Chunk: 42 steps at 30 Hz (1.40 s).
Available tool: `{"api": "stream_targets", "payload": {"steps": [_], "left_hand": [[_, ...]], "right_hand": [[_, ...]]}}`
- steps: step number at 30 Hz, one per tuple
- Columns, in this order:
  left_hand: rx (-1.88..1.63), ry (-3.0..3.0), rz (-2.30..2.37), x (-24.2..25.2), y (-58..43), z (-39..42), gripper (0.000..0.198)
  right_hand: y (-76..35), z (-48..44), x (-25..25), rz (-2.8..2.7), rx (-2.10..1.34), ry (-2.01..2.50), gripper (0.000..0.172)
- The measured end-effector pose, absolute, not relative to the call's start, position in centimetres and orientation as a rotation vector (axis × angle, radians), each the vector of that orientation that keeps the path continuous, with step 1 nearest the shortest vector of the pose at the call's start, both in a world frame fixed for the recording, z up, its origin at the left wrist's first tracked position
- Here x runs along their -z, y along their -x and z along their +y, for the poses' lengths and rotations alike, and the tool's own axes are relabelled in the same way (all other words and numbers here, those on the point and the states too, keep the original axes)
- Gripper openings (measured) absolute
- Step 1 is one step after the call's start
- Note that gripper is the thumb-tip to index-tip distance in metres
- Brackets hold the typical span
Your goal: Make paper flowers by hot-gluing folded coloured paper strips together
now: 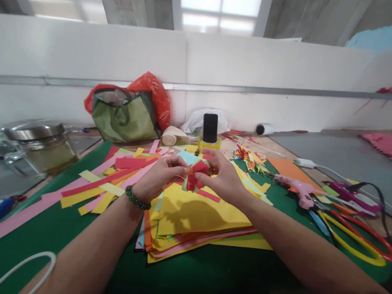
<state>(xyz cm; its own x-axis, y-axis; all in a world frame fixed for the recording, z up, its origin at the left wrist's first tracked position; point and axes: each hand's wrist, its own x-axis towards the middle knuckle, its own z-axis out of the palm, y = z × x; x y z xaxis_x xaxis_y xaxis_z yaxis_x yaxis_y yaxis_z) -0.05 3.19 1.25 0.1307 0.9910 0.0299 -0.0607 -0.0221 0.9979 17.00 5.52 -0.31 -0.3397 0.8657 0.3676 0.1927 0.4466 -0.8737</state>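
Both of my hands meet over a stack of coloured paper sheets [195, 213] on the green mat [66, 231]. My left hand [159, 176], with a green bead bracelet on its wrist, pinches a small folded red paper piece [195, 174]. My right hand [223, 176] pinches the same red piece from the other side. The piece is held a little above the yellow top sheet. Loose strips of pink, yellow and red paper [99, 185] lie to the left of my hands.
A pink glue gun [299, 189] and scissors with yellow and red handles [356, 231] lie at the right. A finished paper flower [251, 158], a phone on a tape roll [210, 130], a green bag [125, 115] and a glass jar [40, 143] stand further back.
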Motion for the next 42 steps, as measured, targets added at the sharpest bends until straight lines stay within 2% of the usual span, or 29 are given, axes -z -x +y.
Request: {"api": "stream_targets", "payload": {"steps": [6,18,25,42], "left_hand": [[-1.141,-1.268,1.070,-1.1,0.0,3.1,0.022],[-1.127,-1.316,1.073,-0.6,0.1,3.5,0.021],[-1.120,-1.359,1.080,-0.5,0.1,3.5,0.020],[-1.065,-1.424,1.094,-0.4,0.1,3.4,0.017]], "right_hand": [[-16.8,5.6,0.1,-1.694,-1.117,0.923,0.057],[-16.7,5.6,0.1,-1.651,-1.134,0.951,0.056],[-17.1,5.7,-0.3,-1.606,-1.268,0.913,0.054],[-16.7,5.4,-0.5,-1.713,-1.102,0.998,0.053]]}}
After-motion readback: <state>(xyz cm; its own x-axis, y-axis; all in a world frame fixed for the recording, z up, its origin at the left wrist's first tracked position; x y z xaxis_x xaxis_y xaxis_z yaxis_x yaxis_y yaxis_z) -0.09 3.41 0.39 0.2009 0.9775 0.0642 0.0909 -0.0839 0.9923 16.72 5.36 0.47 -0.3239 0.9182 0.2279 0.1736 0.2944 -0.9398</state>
